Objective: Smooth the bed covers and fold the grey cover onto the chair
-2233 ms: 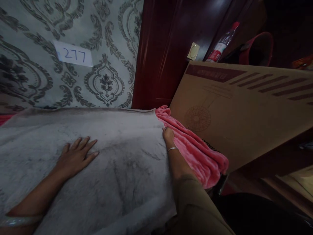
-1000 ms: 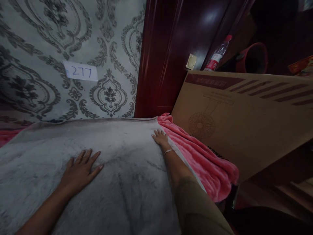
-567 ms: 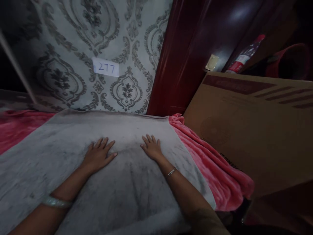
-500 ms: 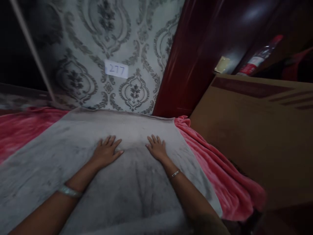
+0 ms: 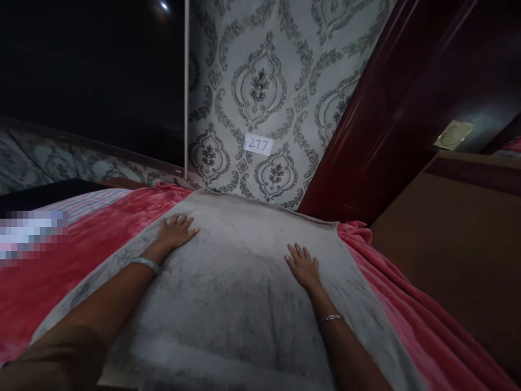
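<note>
A grey plush cloth (image 5: 232,288), with soft creases down its middle, lies spread out before me. My left hand (image 5: 175,232) rests palm down near its left edge, fingers spread. Farther right, my right hand (image 5: 303,264) presses flat on the same cloth, fingers apart. Neither hand grips anything. Under the grey cloth a red plush blanket (image 5: 93,233) shows on the left, and its folds hang down along the right side. A bangle circles each wrist.
Patterned wallpaper (image 5: 260,70) with a paper label (image 5: 259,144) reading 277 stands behind the cloth. A dark screen (image 5: 93,81) is at the left. On the right are a dark red glossy door frame (image 5: 350,136) and a large cardboard box (image 5: 451,244).
The view has swung left, bringing more of the screen and red blanket in. My hands have moved farther apart across the grey cloth, both still flat.
</note>
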The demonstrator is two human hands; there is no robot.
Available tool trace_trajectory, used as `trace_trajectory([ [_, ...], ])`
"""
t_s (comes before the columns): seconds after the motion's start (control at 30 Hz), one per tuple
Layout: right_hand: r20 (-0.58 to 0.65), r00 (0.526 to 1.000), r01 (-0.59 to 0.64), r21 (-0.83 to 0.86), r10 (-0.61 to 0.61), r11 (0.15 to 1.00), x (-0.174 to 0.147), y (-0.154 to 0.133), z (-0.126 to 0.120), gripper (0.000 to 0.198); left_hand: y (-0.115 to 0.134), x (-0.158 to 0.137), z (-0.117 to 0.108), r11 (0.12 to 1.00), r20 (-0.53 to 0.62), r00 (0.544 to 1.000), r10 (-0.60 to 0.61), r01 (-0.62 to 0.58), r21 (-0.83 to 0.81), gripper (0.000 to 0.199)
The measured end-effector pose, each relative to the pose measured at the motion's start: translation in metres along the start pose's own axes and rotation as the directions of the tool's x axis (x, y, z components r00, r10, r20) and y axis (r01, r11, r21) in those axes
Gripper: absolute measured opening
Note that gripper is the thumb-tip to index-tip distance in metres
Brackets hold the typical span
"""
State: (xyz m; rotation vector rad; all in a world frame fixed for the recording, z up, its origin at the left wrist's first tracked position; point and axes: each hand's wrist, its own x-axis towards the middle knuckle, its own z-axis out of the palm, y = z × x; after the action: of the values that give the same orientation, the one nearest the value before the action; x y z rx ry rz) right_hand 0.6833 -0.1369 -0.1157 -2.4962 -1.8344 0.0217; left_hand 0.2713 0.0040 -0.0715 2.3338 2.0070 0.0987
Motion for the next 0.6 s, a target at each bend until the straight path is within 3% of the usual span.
trace_trajectory([
  [0.1, 0.002, 1.000, -0.001, -0.004, 0.001, 1.000, -0.001, -0.002, -0.001, 0.057, -0.032, -0.012, -0.005, 0.997, -0.011, 0.997, -0.070, 0.070, 0.020, 0.073],
  [0.2, 0.002, 1.000, -0.001, -0.008, 0.001, 1.000, -0.001, -0.003, -0.001, 0.058, -0.035, -0.017, -0.008, 0.996, -0.024, 0.997, -0.078, 0.079, 0.036, 0.074],
  [0.27, -0.001, 1.000, 0.000, -0.013, 0.000, 1.000, 0.000, -0.003, -0.001, 0.057, -0.022, -0.013, -0.010, 0.999, -0.032, 0.999, -0.018, 0.019, 0.036, 0.073],
  [0.33, -0.005, 1.000, 0.000, -0.017, 0.000, 1.000, 0.000, -0.003, 0.000, 0.057, 0.001, -0.005, -0.010, 0.993, -0.024, 0.993, 0.116, -0.116, 0.025, 0.070],
  [0.47, -0.002, 1.000, -0.005, -0.007, 0.005, 1.000, 0.002, -0.003, 0.001, 0.057, 0.052, 0.023, -0.005, 0.928, 0.028, 0.928, 0.371, -0.371, -0.022, 0.066],
  [0.6, -0.019, 1.000, -0.002, 0.006, 0.002, 1.000, 0.003, -0.002, 0.003, 0.057, 0.067, 0.052, 0.007, 0.924, 0.042, 0.923, 0.382, -0.380, -0.038, 0.068],
])
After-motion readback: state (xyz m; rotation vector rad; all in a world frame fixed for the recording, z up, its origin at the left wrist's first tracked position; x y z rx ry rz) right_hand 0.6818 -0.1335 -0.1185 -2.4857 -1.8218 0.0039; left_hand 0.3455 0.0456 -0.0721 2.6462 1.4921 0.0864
